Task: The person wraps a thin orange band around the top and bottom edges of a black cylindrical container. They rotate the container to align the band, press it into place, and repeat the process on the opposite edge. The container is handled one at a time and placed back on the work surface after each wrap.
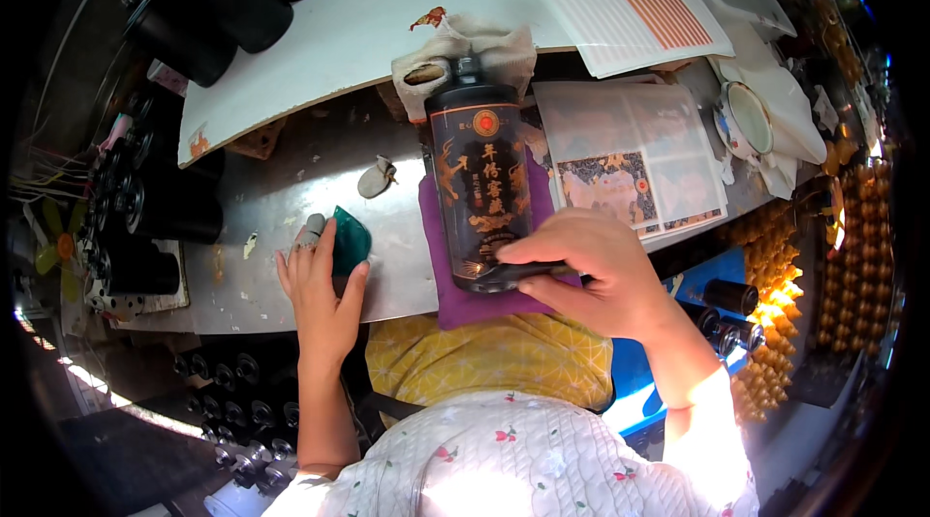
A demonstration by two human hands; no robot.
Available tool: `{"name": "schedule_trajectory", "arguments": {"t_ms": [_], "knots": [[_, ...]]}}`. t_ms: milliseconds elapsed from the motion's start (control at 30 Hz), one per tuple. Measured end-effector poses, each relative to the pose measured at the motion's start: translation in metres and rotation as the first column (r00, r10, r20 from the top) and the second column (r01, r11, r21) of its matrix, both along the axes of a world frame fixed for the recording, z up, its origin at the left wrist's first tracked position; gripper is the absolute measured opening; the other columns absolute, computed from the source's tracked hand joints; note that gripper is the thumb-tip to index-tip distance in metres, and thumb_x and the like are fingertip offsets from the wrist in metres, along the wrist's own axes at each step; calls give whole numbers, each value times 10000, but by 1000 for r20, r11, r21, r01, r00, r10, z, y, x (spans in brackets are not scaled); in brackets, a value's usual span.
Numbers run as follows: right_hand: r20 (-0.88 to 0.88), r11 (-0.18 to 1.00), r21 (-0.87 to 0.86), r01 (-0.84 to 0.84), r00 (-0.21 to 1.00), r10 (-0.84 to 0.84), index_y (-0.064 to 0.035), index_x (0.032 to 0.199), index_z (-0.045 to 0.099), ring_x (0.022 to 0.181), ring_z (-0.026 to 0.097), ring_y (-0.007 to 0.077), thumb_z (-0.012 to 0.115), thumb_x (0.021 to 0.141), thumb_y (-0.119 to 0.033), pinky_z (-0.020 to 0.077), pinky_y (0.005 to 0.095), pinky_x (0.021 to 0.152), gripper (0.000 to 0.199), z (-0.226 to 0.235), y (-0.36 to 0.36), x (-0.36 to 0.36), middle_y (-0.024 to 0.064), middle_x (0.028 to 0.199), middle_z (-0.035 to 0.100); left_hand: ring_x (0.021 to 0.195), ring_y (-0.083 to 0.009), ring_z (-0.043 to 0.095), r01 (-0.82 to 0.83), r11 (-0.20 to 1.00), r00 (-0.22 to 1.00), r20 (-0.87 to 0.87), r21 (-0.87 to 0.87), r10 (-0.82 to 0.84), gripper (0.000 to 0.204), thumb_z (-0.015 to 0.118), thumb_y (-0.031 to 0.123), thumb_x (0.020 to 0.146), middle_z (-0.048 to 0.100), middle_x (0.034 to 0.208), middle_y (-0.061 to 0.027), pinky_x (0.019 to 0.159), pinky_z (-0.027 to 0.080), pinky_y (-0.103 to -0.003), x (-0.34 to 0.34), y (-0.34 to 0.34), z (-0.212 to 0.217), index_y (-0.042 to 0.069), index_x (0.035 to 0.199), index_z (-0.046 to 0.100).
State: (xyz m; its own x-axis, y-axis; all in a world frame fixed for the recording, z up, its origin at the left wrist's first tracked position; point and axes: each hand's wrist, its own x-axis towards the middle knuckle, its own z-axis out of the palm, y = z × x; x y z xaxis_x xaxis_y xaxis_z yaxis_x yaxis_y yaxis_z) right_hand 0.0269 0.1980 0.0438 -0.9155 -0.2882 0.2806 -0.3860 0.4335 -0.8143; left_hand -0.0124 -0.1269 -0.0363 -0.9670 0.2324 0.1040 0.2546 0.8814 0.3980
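Observation:
A black bottle point(480, 192) with gold and orange decoration lies on a purple cloth point(448, 299), its neck pointing away from me. My right hand point(603, 270) is at the bottle's near end, thumb and fingers closed on a dark flat piece point(544, 271) whose kind I cannot make out; it lies against the bottle's lower edge. My left hand point(322, 289) rests on the metal tabletop with its fingers apart and a grey cover point(310, 230) on one finger. Its index finger touches or overlaps the edge of a dark green, scraper-like flat piece point(353, 244).
Beyond the bottle's neck is a beige cloth bundle point(494, 44). A small grey lump point(376, 180) sits left of the bottle. Printed transfer sheets point(630, 154) and an enamel bowl point(748, 120) are at right. Black bottles point(174, 197) crowd the left side. A white board point(387, 3) spans the back.

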Motion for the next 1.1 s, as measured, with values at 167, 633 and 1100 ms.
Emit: {"name": "schedule_trajectory", "arguments": {"t_ms": [167,633,1100], "knots": [[-365,978,32,205,913,-179,-62,1128,689,917,670,316,675,860,-94,527,406,811,271,5,-9,-100,106,1035,724,1307,-422,462,307,941,951,-79,143,-298,995,788,455,786,533,1341,-229,1210,124,-608,7,31,16,3,1547,333],[74,882,-313,353,935,-348,-41,1031,701,802,670,184,788,796,-88,522,296,720,255,-36,-34,3,70,893,699,1326,-465,396,447,871,890,-196,204,-411,1307,861,495,711,364,1483,-245,1190,95,-641,-2,100,-3,-68,1579,62],[353,509,-586,631,764,-540,-22,1049,537,814,555,79,736,859,9,482,234,747,277,-72,-38,-1,16,939,581,1496,-489,171,415,891,908,-149,184,-392,1309,859,521,709,198,1627,-254,1218,75,-585,-2,94,-8,-52,1587,74]]}}
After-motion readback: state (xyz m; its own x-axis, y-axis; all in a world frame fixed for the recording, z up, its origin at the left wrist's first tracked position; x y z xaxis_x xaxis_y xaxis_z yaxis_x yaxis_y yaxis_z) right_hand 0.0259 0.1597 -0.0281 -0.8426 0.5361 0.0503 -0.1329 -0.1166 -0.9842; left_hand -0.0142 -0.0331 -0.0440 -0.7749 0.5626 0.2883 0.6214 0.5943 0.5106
